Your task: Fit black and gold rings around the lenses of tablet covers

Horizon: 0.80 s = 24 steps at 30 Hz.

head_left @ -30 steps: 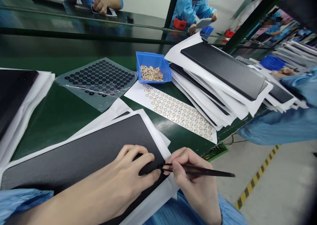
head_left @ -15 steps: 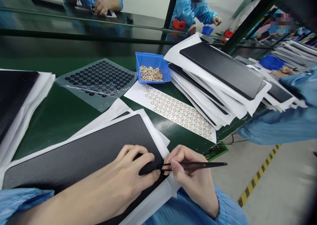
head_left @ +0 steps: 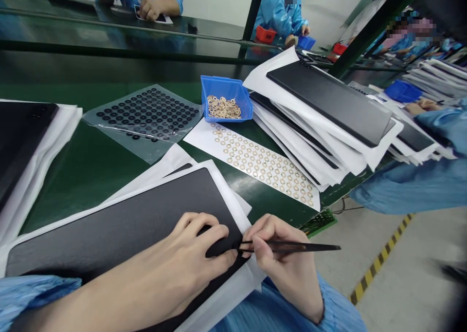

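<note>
A flat black panel (head_left: 120, 220) lies on white paper in front of me, its right corner near my two hands. My left hand (head_left: 193, 254) rests on that corner, fingers bent and apart, with the thumb and forefinger beside the tweezer tips. Black tweezers (head_left: 310, 247) are pinched in my right hand (head_left: 280, 259), pointing left at the corner. What lies under the tips is too small and partly hidden to make out. Beyond the panel are a white sheet of gold-coloured rings (head_left: 262, 165) and a clear sheet of black rings (head_left: 146, 113).
A blue bin (head_left: 226, 98) holds loose rings. Stacked black panels with white paper (head_left: 324, 103) stand to the right, another panel (head_left: 22, 137) at far left. A co-worker's sleeve (head_left: 401, 186) is at the right; other people sit across the green bench (head_left: 54, 191).
The tweezers' rear end has dipped slightly and shifted right. My left hand stays almost still on the panel. Across the bench, a person's raised hand has moved in toward a blue bin.
</note>
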Each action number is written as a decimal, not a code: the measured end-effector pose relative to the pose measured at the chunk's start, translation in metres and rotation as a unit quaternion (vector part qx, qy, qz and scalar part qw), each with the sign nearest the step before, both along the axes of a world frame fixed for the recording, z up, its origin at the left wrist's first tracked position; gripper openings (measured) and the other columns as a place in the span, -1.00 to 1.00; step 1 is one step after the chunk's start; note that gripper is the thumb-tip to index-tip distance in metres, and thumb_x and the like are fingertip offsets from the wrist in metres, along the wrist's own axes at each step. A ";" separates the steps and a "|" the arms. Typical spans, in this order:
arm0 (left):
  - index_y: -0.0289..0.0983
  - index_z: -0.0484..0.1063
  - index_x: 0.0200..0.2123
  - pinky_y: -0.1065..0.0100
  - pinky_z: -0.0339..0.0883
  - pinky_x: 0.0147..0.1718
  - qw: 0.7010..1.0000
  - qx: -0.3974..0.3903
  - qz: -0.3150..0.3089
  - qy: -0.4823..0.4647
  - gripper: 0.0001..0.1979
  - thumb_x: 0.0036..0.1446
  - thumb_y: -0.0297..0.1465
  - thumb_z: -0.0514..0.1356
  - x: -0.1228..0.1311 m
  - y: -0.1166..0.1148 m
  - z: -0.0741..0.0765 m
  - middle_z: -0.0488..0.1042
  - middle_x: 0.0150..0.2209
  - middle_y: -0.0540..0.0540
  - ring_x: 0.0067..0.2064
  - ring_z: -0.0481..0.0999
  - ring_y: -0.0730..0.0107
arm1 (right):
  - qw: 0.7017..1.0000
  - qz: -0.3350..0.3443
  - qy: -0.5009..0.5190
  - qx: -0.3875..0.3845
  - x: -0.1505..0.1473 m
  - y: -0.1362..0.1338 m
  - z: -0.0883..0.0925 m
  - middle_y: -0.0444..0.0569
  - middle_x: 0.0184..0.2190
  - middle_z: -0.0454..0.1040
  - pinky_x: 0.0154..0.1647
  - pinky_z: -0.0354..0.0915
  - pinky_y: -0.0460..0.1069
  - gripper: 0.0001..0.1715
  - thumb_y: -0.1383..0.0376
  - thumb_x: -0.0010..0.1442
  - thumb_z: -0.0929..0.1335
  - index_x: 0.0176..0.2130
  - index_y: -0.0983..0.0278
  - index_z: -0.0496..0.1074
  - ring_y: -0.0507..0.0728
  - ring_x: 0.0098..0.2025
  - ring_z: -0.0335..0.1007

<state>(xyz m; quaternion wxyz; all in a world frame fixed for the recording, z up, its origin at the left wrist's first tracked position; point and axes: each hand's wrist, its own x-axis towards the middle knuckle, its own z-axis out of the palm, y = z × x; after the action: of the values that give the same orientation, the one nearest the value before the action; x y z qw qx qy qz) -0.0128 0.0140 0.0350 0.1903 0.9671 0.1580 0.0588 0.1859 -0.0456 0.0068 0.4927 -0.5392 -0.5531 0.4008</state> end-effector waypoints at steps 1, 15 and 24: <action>-0.25 0.28 0.04 0.26 0.26 -0.15 1.000 0.003 -0.001 0.002 -0.57 0.12 -0.66 -0.02 0.000 0.000 0.001 0.29 -0.11 -0.17 -0.05 0.19 0.16 | 1.000 0.003 0.002 0.000 0.001 0.000 0.000 -0.11 -0.52 0.40 -0.51 0.34 -0.10 -0.81 0.42 0.11 0.32 -0.52 0.27 0.29 0.02 -0.50 0.37; -0.21 0.25 0.09 0.24 0.25 -0.13 1.000 -0.006 0.012 -0.003 -0.52 0.11 -0.65 0.02 -0.001 0.001 0.001 0.30 -0.10 -0.17 -0.03 0.20 0.14 | 0.997 0.057 0.048 0.012 0.020 0.008 0.000 -0.08 -0.41 0.44 -0.36 0.43 0.00 -0.92 0.37 0.11 0.41 -0.35 0.23 0.40 0.09 -0.36 0.48; -0.20 0.28 0.07 0.21 0.22 -0.11 0.999 -0.006 0.040 -0.024 -0.53 0.12 -0.66 0.00 0.000 -0.005 -0.003 0.29 -0.10 -0.17 -0.02 0.18 0.13 | 0.998 0.054 0.017 0.040 0.017 0.007 -0.004 -0.08 -0.41 0.47 -0.40 0.38 -0.01 -0.89 0.38 0.10 0.41 -0.33 0.22 0.39 0.08 -0.39 0.45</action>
<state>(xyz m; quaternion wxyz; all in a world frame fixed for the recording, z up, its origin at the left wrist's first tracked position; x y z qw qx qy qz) -0.0130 0.0085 0.0325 0.1971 0.9573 0.1919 0.0887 0.2030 -0.0389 0.0027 0.5008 -0.4814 -0.5888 0.4133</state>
